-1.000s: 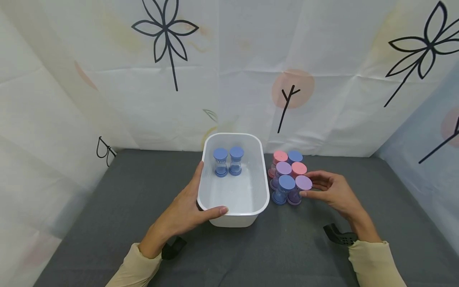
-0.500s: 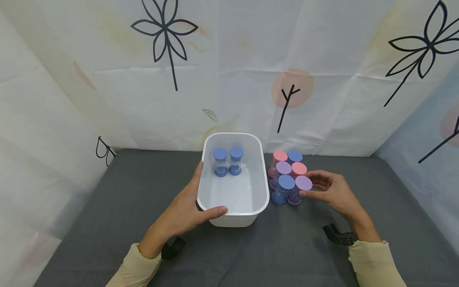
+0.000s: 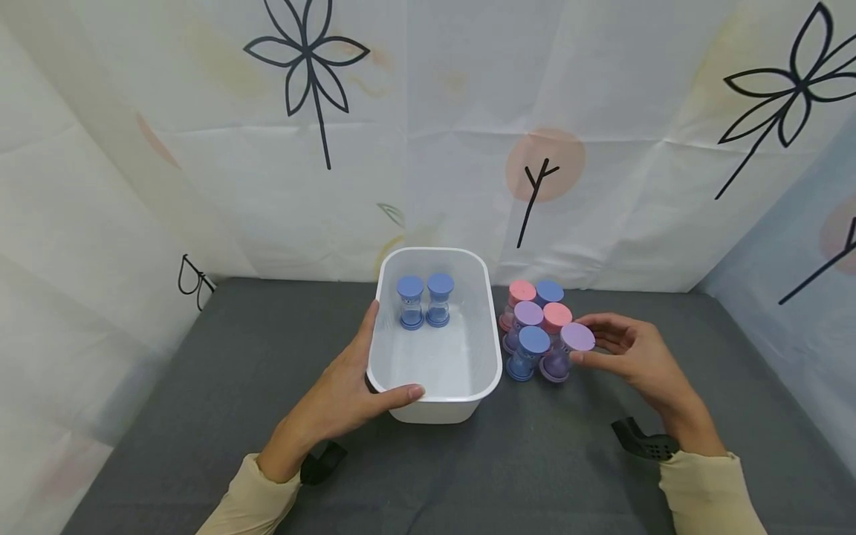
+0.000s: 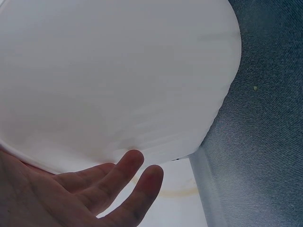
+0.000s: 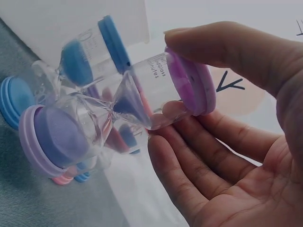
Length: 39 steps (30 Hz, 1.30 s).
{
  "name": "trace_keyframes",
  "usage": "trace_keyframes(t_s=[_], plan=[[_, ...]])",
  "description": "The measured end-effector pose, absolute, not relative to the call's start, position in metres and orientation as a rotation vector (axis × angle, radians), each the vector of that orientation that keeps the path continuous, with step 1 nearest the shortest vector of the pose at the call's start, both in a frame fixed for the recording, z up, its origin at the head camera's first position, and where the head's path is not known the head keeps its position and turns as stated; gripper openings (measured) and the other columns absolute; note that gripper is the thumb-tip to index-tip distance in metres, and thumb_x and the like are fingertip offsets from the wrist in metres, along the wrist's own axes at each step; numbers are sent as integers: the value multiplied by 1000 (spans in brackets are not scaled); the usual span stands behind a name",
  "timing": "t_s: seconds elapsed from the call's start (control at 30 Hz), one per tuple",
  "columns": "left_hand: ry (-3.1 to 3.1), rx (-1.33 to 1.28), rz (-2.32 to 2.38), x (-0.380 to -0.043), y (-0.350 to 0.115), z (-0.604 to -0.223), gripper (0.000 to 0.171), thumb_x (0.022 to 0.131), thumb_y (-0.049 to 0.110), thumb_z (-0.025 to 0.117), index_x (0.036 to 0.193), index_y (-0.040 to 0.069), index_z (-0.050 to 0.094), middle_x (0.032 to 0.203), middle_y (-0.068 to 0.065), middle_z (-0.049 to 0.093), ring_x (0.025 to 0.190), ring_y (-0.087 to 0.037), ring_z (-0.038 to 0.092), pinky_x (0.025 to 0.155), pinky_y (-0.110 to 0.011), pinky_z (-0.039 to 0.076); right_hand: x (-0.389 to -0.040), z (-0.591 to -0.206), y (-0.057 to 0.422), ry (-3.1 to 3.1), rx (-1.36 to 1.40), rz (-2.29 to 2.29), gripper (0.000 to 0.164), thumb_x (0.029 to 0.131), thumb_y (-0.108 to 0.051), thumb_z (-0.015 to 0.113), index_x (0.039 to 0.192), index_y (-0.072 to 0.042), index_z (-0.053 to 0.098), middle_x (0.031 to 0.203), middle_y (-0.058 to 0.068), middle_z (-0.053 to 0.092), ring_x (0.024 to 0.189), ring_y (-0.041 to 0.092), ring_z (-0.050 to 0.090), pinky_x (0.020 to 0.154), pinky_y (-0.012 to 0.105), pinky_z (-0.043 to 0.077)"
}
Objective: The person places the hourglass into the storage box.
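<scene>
My right hand point(image 3: 638, 364) pinches a purple sand timer point(image 3: 578, 338) by its upper cap. The timer leans to the right; whether its base is off the table, I cannot tell. In the right wrist view, thumb and fingers sit around the cap of this sand timer point(image 5: 128, 99), with purple sand in both bulbs. My left hand point(image 3: 341, 394) holds the near left corner of a white plastic tub point(image 3: 435, 412), thumb over the rim, fingers point(image 4: 128, 175) along the outer wall. Inside the tub two blue sand timers point(image 3: 411, 301) stand upright side by side.
Right of the tub, a tight cluster of sand timers stands on the dark grey cloth point(image 3: 468, 475): a blue one point(image 3: 533, 349) in front, a purple one point(image 3: 528, 316), pink ones point(image 3: 556, 318) and a blue one point(image 3: 550, 291) behind. A patterned white curtain point(image 3: 455, 186) hangs behind.
My right hand has shifted slightly right, tipping the top of the purple sand timer away from the blue one beside it. The left hand and tub look unchanged.
</scene>
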<state>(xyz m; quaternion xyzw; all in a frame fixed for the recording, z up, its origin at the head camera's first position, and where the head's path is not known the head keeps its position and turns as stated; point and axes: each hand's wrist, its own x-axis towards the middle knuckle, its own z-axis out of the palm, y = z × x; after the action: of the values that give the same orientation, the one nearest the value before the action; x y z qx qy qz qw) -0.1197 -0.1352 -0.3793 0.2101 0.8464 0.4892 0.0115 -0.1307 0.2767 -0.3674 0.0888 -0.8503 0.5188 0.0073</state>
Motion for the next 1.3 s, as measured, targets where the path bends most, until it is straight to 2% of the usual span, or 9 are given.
trace_keyframes(t_s=[0.2, 0.4, 0.63, 0.87, 1.17, 1.3], plan=[[2637, 668, 1525, -121, -135, -379, 123, 78, 54, 85, 161, 40, -5, 162, 17, 24, 122, -18, 52, 99, -52, 43, -125, -358, 277, -2590, 286, 1684, 48, 87, -7, 82, 129, 2, 61, 117, 1, 67, 104, 10, 67, 83, 22, 54], [2630, 660, 1530, -121, -135, -379, 124, 78, 54, 85, 163, 36, -4, 162, 16, 24, 121, -21, 53, 98, -53, 44, -120, -349, 278, -2468, 357, 1738, 44, 85, 5, 78, 126, 5, 62, 115, 2, 68, 103, 10, 68, 84, 19, 52], [2631, 672, 1521, -122, -135, -379, 124, 79, 55, 83, 163, 33, -5, 163, 16, 21, 126, -17, 49, 100, -51, 42, -114, -340, 275, -2332, 308, 1847, 45, 83, 11, 78, 125, 6, 63, 114, 3, 69, 103, 11, 68, 84, 19, 52], [2638, 651, 1513, -120, -136, -379, 125, 78, 56, 84, 163, 34, -6, 162, 17, 23, 124, -17, 50, 101, -51, 42, -107, -329, 270, -2149, 321, 1932, 46, 80, 18, 76, 123, 7, 65, 113, 6, 71, 99, 14, 68, 83, 19, 53], [2658, 655, 1514, -120, -136, -380, 125, 77, 56, 84, 163, 34, -4, 162, 17, 23, 123, -16, 50, 100, -51, 42, -98, -316, 263, -2031, 418, 2016, 46, 80, 26, 69, 123, 16, 59, 114, 12, 69, 102, 17, 67, 88, 22, 52], [2653, 661, 1523, -120, -135, -380, 125, 77, 56, 85, 163, 34, -3, 161, 17, 25, 121, -19, 52, 99, -52, 42, -95, -312, 259, -2013, 442, 2020, 47, 80, 28, 67, 125, 17, 58, 117, 14, 67, 104, 19, 66, 90, 22, 51]])
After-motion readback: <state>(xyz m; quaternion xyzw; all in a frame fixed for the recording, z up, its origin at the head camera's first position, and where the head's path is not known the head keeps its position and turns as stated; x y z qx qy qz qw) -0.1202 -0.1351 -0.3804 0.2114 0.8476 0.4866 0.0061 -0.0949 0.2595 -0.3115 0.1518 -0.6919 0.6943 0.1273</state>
